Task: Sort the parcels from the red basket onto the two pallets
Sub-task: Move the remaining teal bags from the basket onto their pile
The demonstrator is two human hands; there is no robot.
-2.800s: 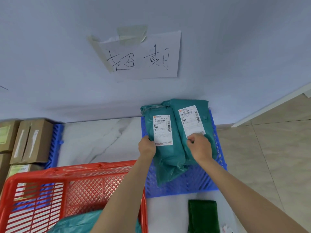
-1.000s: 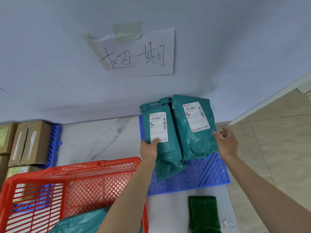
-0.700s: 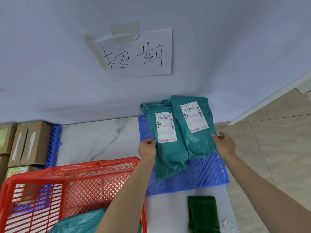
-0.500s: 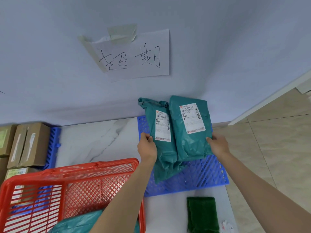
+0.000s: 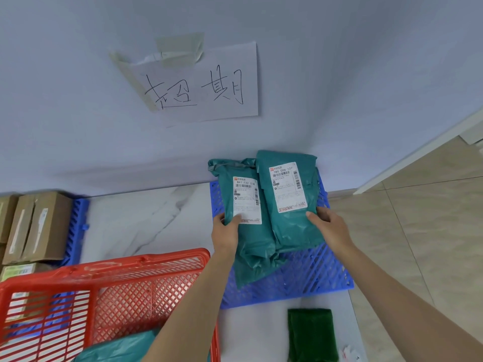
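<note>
Parcels — two teal bags side by side on blue pallet (image 5: 300,280), 1 o'clock of red basket (image 5: 104,280). Left hand (image 5: 226,237) fingers clamped on left parcel (image 5: 248,231); right hand (image 5: 330,228) fingers clamped on right parcel (image 5: 292,220) — third teal parcel (image 5: 117,348) in basket.

We see a white paper sign (image 5: 201,84) taped to the pale blue wall (image 5: 366,61), its upper left corner held under strips of tape (image 5: 180,48), with two handwritten characters in black across it. Below the wall, a white marble-patterned floor slab (image 5: 146,218) runs with grey veins. Near the slab's front edge, towards its right corner, lies a dark green folded cloth (image 5: 311,335); a small crumpled white scrap (image 5: 350,355) sits just beside it. To the right we see beige floor tiles (image 5: 418,244) and a white door frame (image 5: 418,150).
</note>
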